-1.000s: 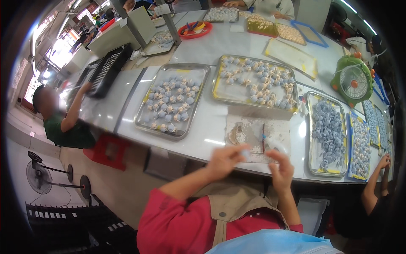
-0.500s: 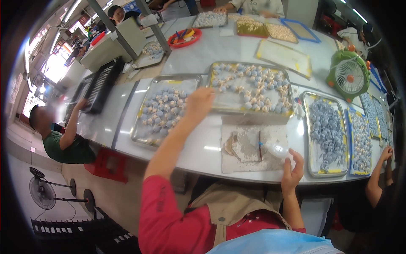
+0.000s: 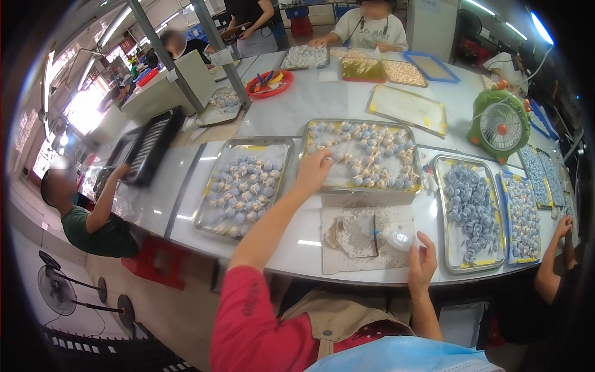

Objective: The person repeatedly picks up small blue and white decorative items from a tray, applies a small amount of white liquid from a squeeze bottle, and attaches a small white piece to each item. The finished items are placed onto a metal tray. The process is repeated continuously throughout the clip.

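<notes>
My left hand is over the near left part of a metal tray, its fingers pinched at a small grey-blue piece. Round grey-blue pieces with beige parts are spread over that tray. Lower right, my right hand has its thumb and fingers around the base end of a small white squeeze bottle with a blue tip. The bottle leans left over a stained cardboard sheet, where a smaller crusted board lies.
Left is another tray of similar pieces; right, a tray of grey-blue cup shapes and a blue-rimmed tray. A green fan stands far right. A red basket holds tools. Co-workers sit left, right and across.
The view has shifted slightly. My left hand has moved right and farther in over the middle tray. My right hand and the squeeze bottle keep nearly the same place over the cardboard.
</notes>
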